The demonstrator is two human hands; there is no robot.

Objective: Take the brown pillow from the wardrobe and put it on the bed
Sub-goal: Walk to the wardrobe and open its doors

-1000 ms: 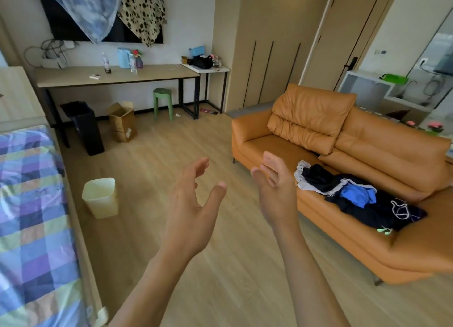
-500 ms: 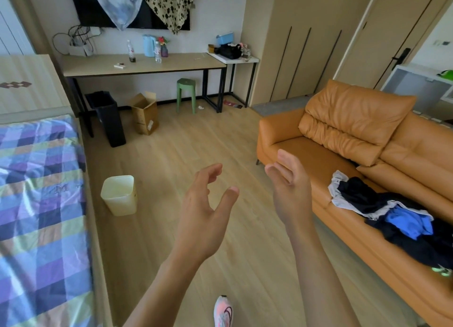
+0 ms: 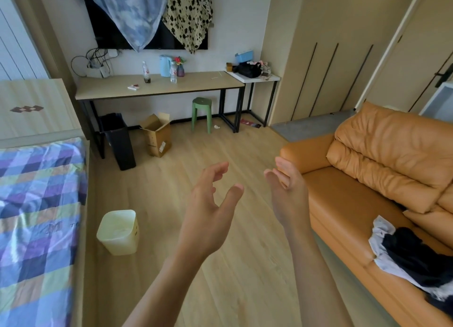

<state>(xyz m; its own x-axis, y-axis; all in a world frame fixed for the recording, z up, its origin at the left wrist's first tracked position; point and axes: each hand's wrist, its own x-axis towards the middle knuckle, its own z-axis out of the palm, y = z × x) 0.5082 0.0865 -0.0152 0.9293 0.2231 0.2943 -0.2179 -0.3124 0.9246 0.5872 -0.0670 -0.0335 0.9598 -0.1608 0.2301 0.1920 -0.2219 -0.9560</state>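
At 9 o'clock lay the bed (image 3: 36, 204); at 1 o'clock stood the wardrobe (image 3: 318, 57), doors closed, no pillow visible. Left hand (image 3: 208, 211) and right hand (image 3: 288, 194) hovered mid-frame, fingers spread, empty.

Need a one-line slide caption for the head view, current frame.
Empty left hand and right hand raised open over the floor, checked bed left, orange sofa right, closed wardrobe ahead.

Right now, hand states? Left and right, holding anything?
Left hand: open, fingers spread, holding nothing.
Right hand: open, fingers together, holding nothing.
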